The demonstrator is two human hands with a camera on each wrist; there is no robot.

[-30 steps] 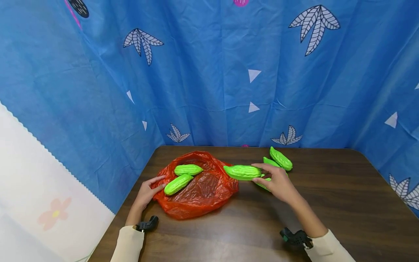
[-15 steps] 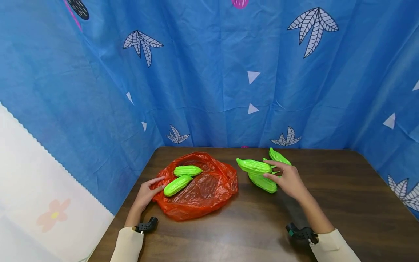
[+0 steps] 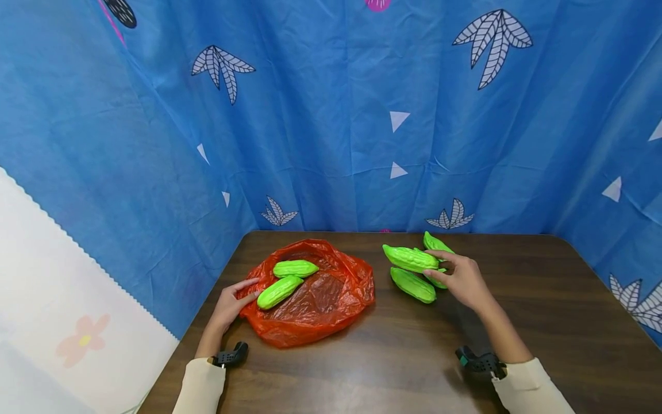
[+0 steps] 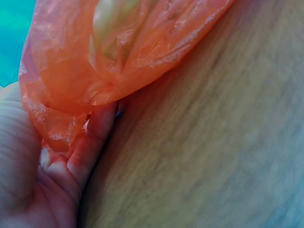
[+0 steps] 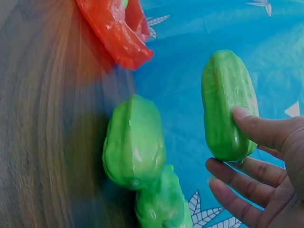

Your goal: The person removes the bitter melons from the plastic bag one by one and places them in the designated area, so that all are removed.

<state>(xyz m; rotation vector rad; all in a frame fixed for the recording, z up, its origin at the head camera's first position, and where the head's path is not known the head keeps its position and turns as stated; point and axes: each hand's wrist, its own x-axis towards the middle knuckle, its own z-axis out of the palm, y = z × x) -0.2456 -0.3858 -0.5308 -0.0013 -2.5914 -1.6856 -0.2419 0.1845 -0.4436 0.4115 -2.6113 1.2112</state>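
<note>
In the head view my right hand (image 3: 462, 279) pinches a bright green bitter melon (image 3: 410, 259) by its right end, raised over the other melons. The right wrist view shows the thumb on one side of this melon (image 5: 225, 95) and fingers on the other. At the left, my left hand (image 3: 227, 307) holds the near-left edge of a red plastic bag (image 3: 305, 333). Its thin film lies between thumb and fingers in the left wrist view. Inside the spread bag mouth are two bitter melons, one towards the back (image 3: 296, 268) and one closer (image 3: 279, 292).
Beneath and behind the raised melon, more bitter melons lie on the brown wooden table (image 3: 362, 374): one in front (image 3: 412, 285), another at the back (image 3: 437, 242), and one partly covered by the right hand. A blue patterned curtain (image 3: 320, 144) hangs behind the table.
My right hand has moved right with its bitter melon, from beside the bag's right edge to above the melons on the table. The left hand and the bag have stayed put.
</note>
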